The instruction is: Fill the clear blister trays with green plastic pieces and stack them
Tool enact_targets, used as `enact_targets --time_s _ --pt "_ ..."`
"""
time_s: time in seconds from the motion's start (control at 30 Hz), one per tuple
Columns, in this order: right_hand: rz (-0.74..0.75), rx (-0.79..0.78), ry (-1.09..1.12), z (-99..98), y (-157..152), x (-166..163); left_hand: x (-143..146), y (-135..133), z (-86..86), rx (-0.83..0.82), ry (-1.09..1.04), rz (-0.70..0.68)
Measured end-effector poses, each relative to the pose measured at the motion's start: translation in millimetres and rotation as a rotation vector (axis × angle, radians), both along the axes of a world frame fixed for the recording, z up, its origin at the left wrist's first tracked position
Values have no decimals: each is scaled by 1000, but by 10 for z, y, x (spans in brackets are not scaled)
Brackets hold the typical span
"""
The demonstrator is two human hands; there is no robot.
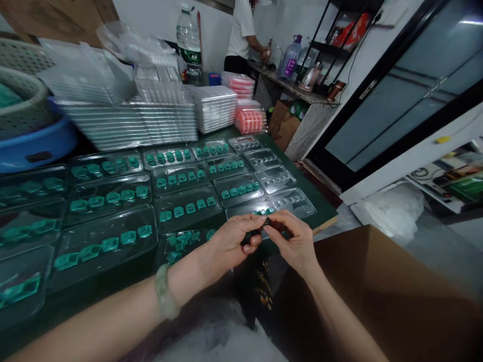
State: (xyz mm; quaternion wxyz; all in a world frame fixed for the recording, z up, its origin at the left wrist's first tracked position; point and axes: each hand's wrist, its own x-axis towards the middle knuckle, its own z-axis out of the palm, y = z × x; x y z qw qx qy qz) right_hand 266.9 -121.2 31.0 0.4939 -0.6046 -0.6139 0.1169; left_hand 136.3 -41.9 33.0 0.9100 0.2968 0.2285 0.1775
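Note:
My left hand is curled round small dark pieces whose kind I cannot make out. My right hand pinches at the same spot, its thumb and forefinger meeting my left fingertips over a dark bit. Just beyond them lies a clear plastic tray with green pieces partly hidden by my fingers. Left of my wrist, loose green translucent pieces lie in another tray. Rows of clear trays with green pieces set in their slots cover the table.
Trays without green pieces line the table's right end. Stacked clear trays, red-filled packs and a blue basin stand behind. A cardboard box is at lower right. Another person stands at the back counter.

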Motion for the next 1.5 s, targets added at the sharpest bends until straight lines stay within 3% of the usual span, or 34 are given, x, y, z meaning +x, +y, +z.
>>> enact_targets --time_s 0.13,0.27,0.37,0.57,0.73,0.87,1.03,1.1,1.27,1.5 --pt "-43 -4 -19 -25 -4 2 -48 97 62 -11 -19 -39" --pt "-102 -100 267 -75 1 12 -84 130 127 17 -49 -15" --pt "16 -233 573 -86 4 -9 -76 91 96 107 -48 -42" --pt "156 -323 1037 -54 -45 -69 -84 30 25 400 134 9" --pt "290 -401 1334 -108 -82 -92 -113 9 -4 413 152 56" --pt "350 -413 1391 -174 -96 -132 -138 -21 -40 355 115 40" --pt "431 -402 1440 -212 -99 -180 -210 -28 1 18 -21 -114" --pt "426 -384 1432 -218 -92 -189 -231 -23 40 -38 -41 -126" --pt "340 -359 1341 -221 -68 -191 -236 -47 81 70 19 -58" --pt "297 -351 1340 -246 -55 -243 -237 -139 -31 223 58 60"
